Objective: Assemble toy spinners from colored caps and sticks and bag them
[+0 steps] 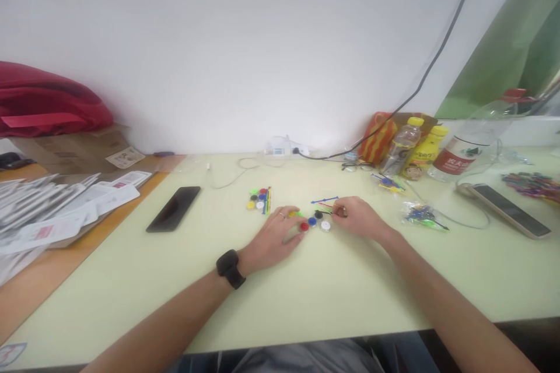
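Observation:
On the pale green table, my left hand lies with its fingers apart, fingertips at a red disc and a green-yellow one partly hidden behind them. Just right of those are a blue disc, a black disc and a white disc. My right hand has thumb and forefinger pinched at the ends of thin plastic arrows; one seems to be between them, though the fingers hide most of it. A blue arrow and a red arrow lie beside these fingertips.
Another group of coloured discs and upright-lying arrows sits farther left. A black phone lies left. At right are bagged arrows, bottles, a pale handset and a cable. Stacked packets cover the left side.

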Action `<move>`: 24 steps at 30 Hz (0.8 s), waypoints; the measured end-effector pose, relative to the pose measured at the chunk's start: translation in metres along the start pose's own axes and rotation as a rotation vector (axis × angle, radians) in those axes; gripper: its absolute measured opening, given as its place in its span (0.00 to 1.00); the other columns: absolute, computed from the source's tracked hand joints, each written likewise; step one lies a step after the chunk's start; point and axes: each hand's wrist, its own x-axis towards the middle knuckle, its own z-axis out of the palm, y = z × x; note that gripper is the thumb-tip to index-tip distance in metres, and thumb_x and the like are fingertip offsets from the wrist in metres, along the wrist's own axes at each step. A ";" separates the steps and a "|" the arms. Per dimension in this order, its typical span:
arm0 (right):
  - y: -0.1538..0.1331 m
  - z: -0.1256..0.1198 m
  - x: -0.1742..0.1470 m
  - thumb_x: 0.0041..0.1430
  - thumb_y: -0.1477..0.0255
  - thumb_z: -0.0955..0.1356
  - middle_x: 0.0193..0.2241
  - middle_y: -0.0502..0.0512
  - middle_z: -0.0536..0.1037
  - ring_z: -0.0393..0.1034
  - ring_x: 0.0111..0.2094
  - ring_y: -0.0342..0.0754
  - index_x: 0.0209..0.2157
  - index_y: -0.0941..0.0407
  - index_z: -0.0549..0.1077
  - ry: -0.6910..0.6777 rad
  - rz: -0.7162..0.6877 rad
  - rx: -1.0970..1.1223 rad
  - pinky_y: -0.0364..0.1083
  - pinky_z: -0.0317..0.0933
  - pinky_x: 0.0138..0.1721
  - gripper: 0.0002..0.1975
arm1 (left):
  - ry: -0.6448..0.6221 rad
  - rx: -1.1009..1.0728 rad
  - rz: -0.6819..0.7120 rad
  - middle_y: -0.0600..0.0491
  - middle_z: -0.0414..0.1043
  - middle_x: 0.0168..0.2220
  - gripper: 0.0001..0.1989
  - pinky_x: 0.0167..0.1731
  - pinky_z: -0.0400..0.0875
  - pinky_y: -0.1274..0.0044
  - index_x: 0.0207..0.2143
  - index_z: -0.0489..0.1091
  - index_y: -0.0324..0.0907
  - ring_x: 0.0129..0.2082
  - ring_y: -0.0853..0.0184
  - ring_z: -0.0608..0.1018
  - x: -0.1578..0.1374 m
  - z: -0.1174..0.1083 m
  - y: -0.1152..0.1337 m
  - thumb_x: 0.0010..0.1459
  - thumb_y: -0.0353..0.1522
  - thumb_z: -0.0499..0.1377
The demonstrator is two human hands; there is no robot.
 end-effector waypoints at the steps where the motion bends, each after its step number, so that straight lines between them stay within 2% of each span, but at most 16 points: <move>1: 0.001 -0.002 0.000 0.52 0.74 0.68 0.28 0.51 0.80 0.71 0.29 0.48 0.28 0.53 0.76 0.003 0.000 0.005 0.44 0.56 0.30 0.04 | -0.001 -0.001 0.001 0.48 0.67 0.60 0.15 0.63 0.65 0.58 0.55 0.71 0.52 0.62 0.55 0.68 0.000 0.000 0.000 0.67 0.35 0.57; 5: 0.008 -0.012 0.001 0.57 0.71 0.67 0.30 0.51 0.80 0.69 0.29 0.47 0.30 0.53 0.76 0.015 -0.048 0.049 0.45 0.57 0.30 0.05 | 0.007 -0.006 -0.002 0.48 0.68 0.59 0.15 0.62 0.66 0.58 0.54 0.72 0.52 0.61 0.55 0.69 0.000 0.000 -0.001 0.67 0.35 0.58; 8: 0.019 -0.017 0.002 0.61 0.70 0.65 0.35 0.52 0.80 0.70 0.32 0.47 0.33 0.53 0.73 0.064 -0.071 0.040 0.45 0.59 0.33 0.06 | 0.010 0.000 0.000 0.48 0.68 0.60 0.15 0.62 0.66 0.58 0.54 0.72 0.51 0.61 0.54 0.69 0.000 0.001 -0.001 0.67 0.35 0.58; 11: 0.031 -0.014 0.004 0.62 0.71 0.65 0.39 0.53 0.79 0.72 0.36 0.49 0.36 0.53 0.72 0.104 -0.052 -0.004 0.46 0.60 0.36 0.04 | 0.000 0.001 -0.003 0.48 0.68 0.60 0.14 0.62 0.66 0.58 0.54 0.72 0.51 0.61 0.55 0.69 0.000 0.001 0.000 0.67 0.35 0.58; 15: 0.039 -0.007 0.010 0.64 0.69 0.64 0.41 0.54 0.78 0.73 0.37 0.49 0.38 0.52 0.74 0.092 -0.061 -0.027 0.47 0.60 0.38 0.06 | -0.010 -0.006 -0.016 0.47 0.68 0.59 0.14 0.62 0.65 0.58 0.54 0.72 0.51 0.61 0.55 0.69 0.000 0.000 0.001 0.67 0.35 0.57; 21: 0.034 -0.011 0.011 0.64 0.67 0.65 0.37 0.54 0.77 0.71 0.36 0.50 0.40 0.53 0.76 0.166 -0.105 -0.003 0.47 0.60 0.38 0.08 | 0.016 -0.023 -0.009 0.48 0.68 0.59 0.14 0.62 0.66 0.58 0.53 0.72 0.51 0.62 0.55 0.68 0.001 -0.001 0.002 0.67 0.34 0.58; 24: 0.024 -0.014 0.007 0.63 0.66 0.66 0.30 0.52 0.76 0.68 0.30 0.47 0.36 0.53 0.76 0.103 -0.110 0.024 0.45 0.58 0.33 0.08 | 0.057 -0.034 -0.029 0.48 0.69 0.57 0.13 0.60 0.67 0.59 0.52 0.73 0.51 0.60 0.55 0.69 0.002 -0.002 0.002 0.66 0.34 0.59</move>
